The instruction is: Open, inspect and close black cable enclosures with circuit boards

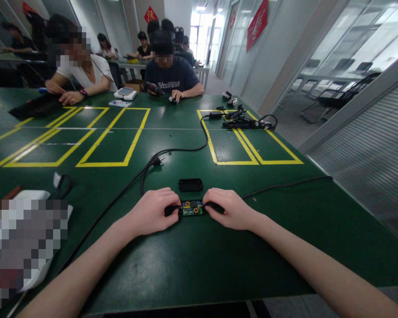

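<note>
On the table in front of me lies an open power adapter (192, 208), its green circuit board and copper coils facing up in a black case. At the left end, my left hand (155, 211) is closed, thumb and fingers pinching the black cable where it enters the case. My right hand (229, 208) pinches the cable (285, 183) at the right end in the same way; that cable runs off to the right. Just beyond the adapter, and apart from it, sits its black case cover (190, 184), hollow side up.
A black power cord with a plug (157, 160) crosses the green table (159, 274). More adapters and cables (240, 120) lie in a pile at the back right. A pixelated white item (23, 247) is at the left. Across the table, two people (172, 75) work.
</note>
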`<state>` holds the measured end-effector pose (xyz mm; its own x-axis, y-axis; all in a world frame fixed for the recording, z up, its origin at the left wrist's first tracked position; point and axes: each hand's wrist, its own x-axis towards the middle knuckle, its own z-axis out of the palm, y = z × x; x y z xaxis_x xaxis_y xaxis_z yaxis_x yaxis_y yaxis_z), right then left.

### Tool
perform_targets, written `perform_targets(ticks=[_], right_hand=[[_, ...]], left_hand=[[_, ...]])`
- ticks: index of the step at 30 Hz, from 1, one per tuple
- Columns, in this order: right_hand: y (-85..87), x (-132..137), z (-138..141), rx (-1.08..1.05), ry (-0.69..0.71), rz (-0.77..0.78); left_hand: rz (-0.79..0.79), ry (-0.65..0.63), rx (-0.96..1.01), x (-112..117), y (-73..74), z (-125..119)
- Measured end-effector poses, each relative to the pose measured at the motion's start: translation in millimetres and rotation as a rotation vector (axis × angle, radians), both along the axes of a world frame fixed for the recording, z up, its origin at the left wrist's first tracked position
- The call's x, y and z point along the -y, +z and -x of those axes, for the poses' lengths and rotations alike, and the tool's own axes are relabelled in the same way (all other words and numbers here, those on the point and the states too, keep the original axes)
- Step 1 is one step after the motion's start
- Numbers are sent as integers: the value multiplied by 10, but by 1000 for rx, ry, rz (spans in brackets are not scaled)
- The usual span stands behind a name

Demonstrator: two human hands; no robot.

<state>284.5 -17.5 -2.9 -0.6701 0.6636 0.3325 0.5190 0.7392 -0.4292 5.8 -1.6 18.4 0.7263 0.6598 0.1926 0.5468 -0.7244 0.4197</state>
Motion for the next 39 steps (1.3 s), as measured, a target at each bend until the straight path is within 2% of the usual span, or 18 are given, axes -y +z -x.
perform_targets(ticks=[21,28,33,36,39], right_hand=[[-1,-15,14,-65,1,-27],[3,-22,24,-83,1,7],[-10,-35,16,-95,23,-51],[-2,-30,-2,-77,-15,-90],[4,-27,-14,-64,-121,-98]], left_hand=[[-1,-34,5,3,9,-12],[67,-8,65,11,-17,-38],[131,46,121,22,-16,-43],[94,38,149,25,-16,-32],[22,21,170,13,-35,-17]])
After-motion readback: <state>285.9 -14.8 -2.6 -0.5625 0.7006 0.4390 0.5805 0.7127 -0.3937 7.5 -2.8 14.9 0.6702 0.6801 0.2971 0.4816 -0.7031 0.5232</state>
